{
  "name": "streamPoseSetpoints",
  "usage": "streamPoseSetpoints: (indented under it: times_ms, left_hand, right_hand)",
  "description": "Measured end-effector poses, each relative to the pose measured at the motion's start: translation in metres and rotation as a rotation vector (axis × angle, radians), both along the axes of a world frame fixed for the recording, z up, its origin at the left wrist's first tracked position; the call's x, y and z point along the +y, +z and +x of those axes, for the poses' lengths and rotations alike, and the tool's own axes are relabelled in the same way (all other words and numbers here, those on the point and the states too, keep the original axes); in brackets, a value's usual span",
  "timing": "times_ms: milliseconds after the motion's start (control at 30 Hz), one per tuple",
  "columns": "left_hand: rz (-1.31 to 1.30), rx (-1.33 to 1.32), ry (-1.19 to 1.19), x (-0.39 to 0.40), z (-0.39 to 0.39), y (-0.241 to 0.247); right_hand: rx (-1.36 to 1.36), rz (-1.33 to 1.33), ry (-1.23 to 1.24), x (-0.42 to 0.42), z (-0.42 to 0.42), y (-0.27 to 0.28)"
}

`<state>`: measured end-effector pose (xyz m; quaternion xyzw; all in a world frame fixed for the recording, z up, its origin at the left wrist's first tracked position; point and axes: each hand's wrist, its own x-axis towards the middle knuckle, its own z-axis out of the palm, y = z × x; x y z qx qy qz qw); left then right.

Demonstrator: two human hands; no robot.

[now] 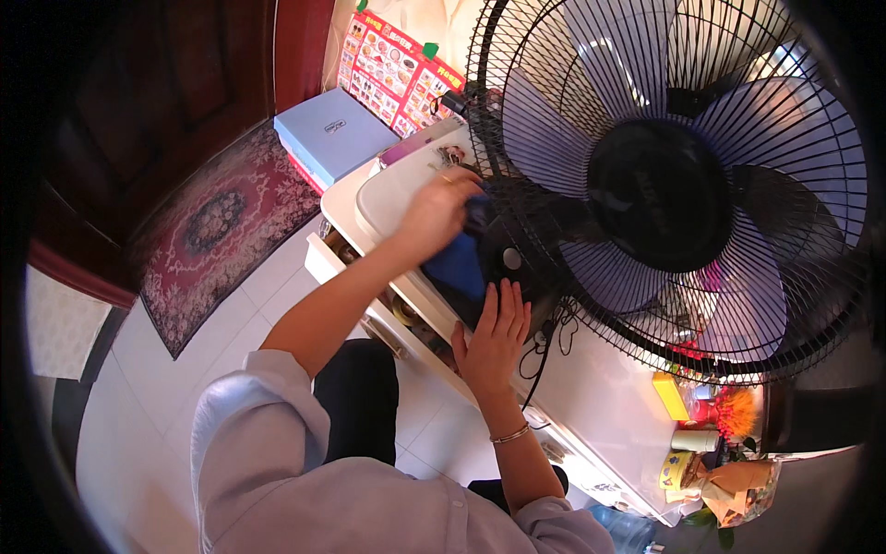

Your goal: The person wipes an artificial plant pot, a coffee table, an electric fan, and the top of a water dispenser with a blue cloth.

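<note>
A black electric fan [657, 197] with pale violet blades and a wire guard stands on a white cabinet [588, 388]. My left hand [436, 215], with a ring on one finger, curls its fingers at a dark blue fold near the fan's base; whether it grips that is hidden. Between my hands lies a smooth blue surface [453, 266], perhaps cloth, beside the black base. My right hand [493, 339] rests flat, palm down, its fingertips on the black base below a round silver knob [512, 259].
Drawers [339, 253] stand partly open under the cabinet top. A black cord [543, 367] hangs over the edge. A light blue box [336, 131] sits at the far end, by a printed red sheet [401, 69]. Bottles, a yellow box [668, 396] and flowers [735, 414] line the right.
</note>
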<state>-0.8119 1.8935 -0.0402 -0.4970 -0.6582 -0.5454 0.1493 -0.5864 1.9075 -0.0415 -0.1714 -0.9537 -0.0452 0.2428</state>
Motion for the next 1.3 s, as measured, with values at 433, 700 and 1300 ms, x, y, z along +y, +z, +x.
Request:
streamPoseSetpoints:
  times_ms: [433, 700, 1300]
  left_hand:
    - [0.147, 0.819, -0.154, 0.129, -0.051, -0.047]
    - [-0.065, 1.177, 0.071, 0.176, -0.084, -0.082]
    - [-0.595, -0.002, -0.348, 0.041, -0.034, -0.012]
  right_hand:
    - [-0.014, 0.004, -0.013, 0.004, 0.004, -0.001]
    - [0.007, -0.005, 0.034, -0.003, -0.005, -0.002]
    - [0.027, 0.032, 0.053, 0.003, -0.001, -0.004]
